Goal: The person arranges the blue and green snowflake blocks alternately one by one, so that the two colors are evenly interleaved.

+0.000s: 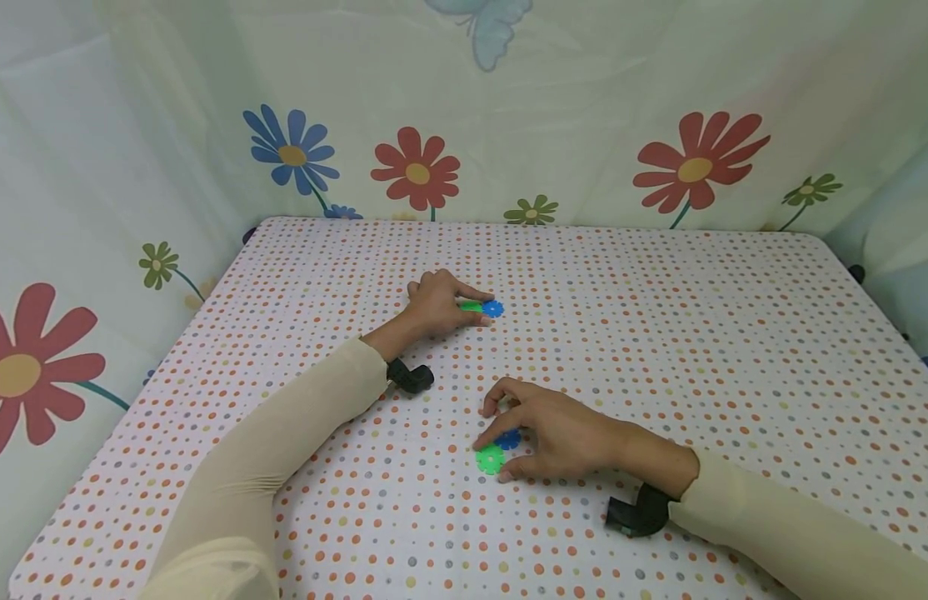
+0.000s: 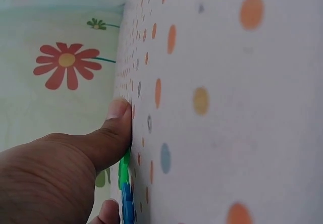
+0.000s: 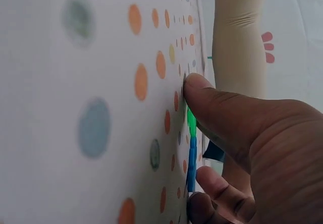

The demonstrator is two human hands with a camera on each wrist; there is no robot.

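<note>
Nearer to us, we see the grip of the right hand (image 1: pixel 565 433) pinched on the edges of a notched green disc (image 1: pixel 490 459), which lies on the dotted table (image 1: pixel 659 350) beside a blue disc (image 1: pixel 510 438) partly covered by the fingers. Farther off, we find the left hand (image 1: pixel 438 307), its grip clamped on a second blue disc (image 1: pixel 494 309), a green piece (image 1: pixel 472 307) next to that toward the palm. Beyond the table we see a flowered curtain (image 1: pixel 546 133)
</note>
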